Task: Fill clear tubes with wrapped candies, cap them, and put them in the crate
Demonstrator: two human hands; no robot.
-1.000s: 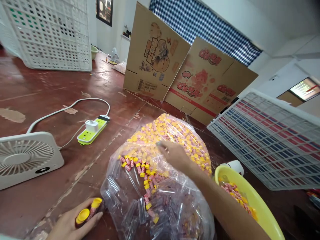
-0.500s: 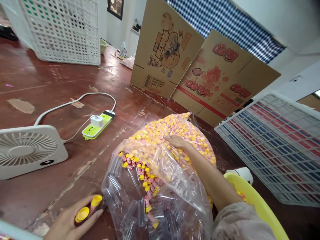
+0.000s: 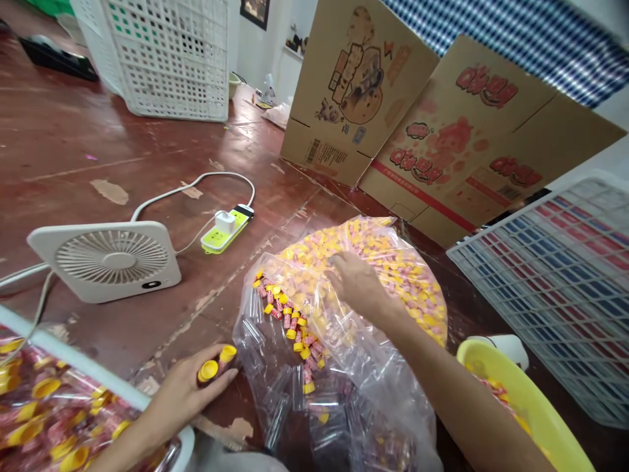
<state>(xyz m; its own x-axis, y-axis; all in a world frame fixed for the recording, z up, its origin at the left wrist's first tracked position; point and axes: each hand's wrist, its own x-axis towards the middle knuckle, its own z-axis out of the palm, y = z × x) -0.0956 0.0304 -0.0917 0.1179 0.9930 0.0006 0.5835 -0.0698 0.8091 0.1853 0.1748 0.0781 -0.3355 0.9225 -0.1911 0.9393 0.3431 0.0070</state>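
My left hand (image 3: pixel 189 383) is closed around two small clear tubes with yellow caps (image 3: pixel 208 370), their caps facing up, left of the large clear plastic bag (image 3: pixel 275 419). Many small pink-wrapped pieces with yellow caps (image 3: pixel 413 282) fill the far part of that bag. Several empty-looking clear tubes (image 3: pixel 255 331) lie in its near part. On top of the bag, my right hand (image 3: pixel 356 282) has its fingers curled into the film, which creases around them; the fingertips are partly hidden.
A white tub (image 3: pixel 184 452) of larger yellow-capped tubes is at lower left. Beyond it stand a white fan (image 3: pixel 118 260) and a green power strip (image 3: pixel 228 229) with cables. A yellow basin (image 3: pixel 531 413) and grey crate (image 3: pixel 555 295) are right; cardboard boxes (image 3: pixel 339 131) and a white basket (image 3: pixel 171 65) stand behind.
The view has swung left and down, bringing the white tub into sight. My right hand's fingers have gone from stretched out to curled on the bag. My left hand still holds the tubes.
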